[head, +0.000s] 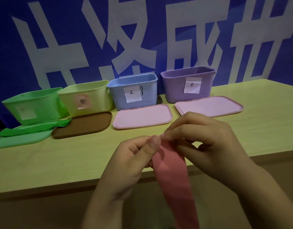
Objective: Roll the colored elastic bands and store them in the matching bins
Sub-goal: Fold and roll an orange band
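The pink band [173, 176] runs off the bottom edge, its length unseen.

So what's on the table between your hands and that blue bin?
In the head view, a pink lid lies flat between the hands holding the pink band and the blue bin.

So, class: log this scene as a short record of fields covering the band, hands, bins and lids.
band: pink band, hanging below the table edge
hands: left hand and right hand pinch its top end
bins: green bin, yellow bin, blue bin, purple bin
lids: off, lying before the bins
spare: green bands
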A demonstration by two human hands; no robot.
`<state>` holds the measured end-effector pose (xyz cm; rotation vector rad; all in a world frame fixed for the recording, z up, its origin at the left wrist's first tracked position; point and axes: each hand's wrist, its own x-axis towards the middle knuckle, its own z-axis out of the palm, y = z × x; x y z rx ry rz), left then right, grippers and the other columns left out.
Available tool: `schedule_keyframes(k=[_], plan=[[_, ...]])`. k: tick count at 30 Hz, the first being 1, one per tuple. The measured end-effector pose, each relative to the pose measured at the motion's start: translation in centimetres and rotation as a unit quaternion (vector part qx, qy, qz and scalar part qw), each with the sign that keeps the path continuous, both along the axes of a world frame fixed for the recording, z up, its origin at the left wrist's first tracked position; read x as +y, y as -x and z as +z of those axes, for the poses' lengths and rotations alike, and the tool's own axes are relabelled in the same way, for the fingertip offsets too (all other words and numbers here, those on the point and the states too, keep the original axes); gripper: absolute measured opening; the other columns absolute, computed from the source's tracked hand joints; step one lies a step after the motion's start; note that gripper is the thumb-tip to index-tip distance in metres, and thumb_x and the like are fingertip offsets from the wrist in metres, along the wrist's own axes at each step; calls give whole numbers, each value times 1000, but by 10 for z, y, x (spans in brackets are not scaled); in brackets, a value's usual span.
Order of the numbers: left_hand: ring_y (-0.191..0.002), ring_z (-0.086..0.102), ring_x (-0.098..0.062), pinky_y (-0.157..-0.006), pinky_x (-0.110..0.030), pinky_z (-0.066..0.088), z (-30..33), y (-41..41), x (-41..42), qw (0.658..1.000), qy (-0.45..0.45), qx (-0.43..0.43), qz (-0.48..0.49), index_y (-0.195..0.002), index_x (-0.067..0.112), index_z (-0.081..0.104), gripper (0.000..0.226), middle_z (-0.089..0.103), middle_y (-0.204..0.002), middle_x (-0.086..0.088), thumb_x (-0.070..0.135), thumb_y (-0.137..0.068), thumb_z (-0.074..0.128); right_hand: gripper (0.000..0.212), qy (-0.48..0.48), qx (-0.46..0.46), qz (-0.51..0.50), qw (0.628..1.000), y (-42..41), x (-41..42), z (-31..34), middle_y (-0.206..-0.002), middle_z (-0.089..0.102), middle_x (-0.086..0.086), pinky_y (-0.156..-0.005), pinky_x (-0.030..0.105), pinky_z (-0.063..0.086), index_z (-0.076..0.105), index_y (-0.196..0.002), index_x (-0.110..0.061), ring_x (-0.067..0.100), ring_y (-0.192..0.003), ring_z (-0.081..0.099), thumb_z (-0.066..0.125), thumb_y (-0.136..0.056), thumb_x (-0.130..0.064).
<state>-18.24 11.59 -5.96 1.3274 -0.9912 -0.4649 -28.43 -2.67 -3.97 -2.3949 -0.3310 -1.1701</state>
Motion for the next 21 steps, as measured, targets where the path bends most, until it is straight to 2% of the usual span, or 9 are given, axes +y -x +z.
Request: schedule_keyframes(k=[2, 5, 11, 13, 15, 18, 19, 21], plan=[[-62, 59, -12, -60, -23, 50, -1, 1, -1, 1000, -6, -16, 16, -75, 6, 67, 65, 65, -65, -3, 70, -64, 66, 17, 21, -4, -21, 1000, 0, 1, -1, -84, 64, 0, -63, 1, 38, 73, -86, -11, 5, -76, 57, 58, -82, -18], [-67, 59, -16, -65, -31, 51, 0, 3, -3, 999, -15, -15, 33, -85, 15, 73, 47, 67, -72, -9, 58, -71, 60, 19, 47, -12, -37, 998, 1, -1, -2, -86, 64, 2, -65, 1, 37, 73, -86, -10, 6, -79, 57, 56, -84, -18], [-56, 53, -5, -55, -14, 44, 4, 9, -2, 1000, 4, 25, -2, -85, 19, 76, 28, 59, -60, 5, 33, -83, 53, 23, 57, -15, -10, 998, 2, -8, -2, -91, 66, 1, -73, 8, 44, 74, -91, -11, 5, -85, 59, 53, -87, -19], [-56, 53, -4, -55, -13, 43, 5, 10, 0, 1000, 10, 26, -12, -81, 14, 74, 28, 58, -60, 6, 29, -83, 51, 23, 21, 8, 19, 1000, 3, -10, -2, -96, 67, -2, -75, 12, 49, 73, -97, -14, 4, -91, 61, 55, -85, -19], [-58, 54, -4, -56, -13, 43, 6, 9, 2, 1000, 17, 8, -14, -82, 11, 72, 28, 61, -62, 5, 27, -84, 50, 29, -70, 57, 73, 993, 10, -10, 1, -104, 68, -8, -76, 16, 52, 69, -110, -21, 6, -99, 63, 56, -85, -21], [-74, 65, -15, -67, -20, 51, 10, 7, 7, 999, 1, -54, 1, -95, 20, 73, 26, 72, -80, -5, 28, -86, 50, 39, -249, 126, 151, 948, 20, -7, 10, -109, 68, -14, -76, 17, 53, 59, -121, -35, 7, -101, 64, 53, -83, -35], [-82, 66, -21, -73, -24, 53, 11, 7, 8, 997, -7, -75, 3, -98, 23, 72, 24, 72, -88, -8, 29, -87, 52, 37, -275, 143, 150, 939, 20, -6, 12, -107, 69, -15, -75, 17, 53, 60, -119, -36, 5, -99, 65, 53, -82, -39], [-88, 65, -24, -77, -30, 51, 12, 8, 10, 995, -19, -102, 1, -102, 27, 72, 24, 71, -94, -11, 35, -86, 55, 26, -245, 174, 113, 947, 17, -4, 18, -97, 71, -17, -73, 18, 54, 66, -108, -34, 2, -92, 66, 60, -84, -42]])
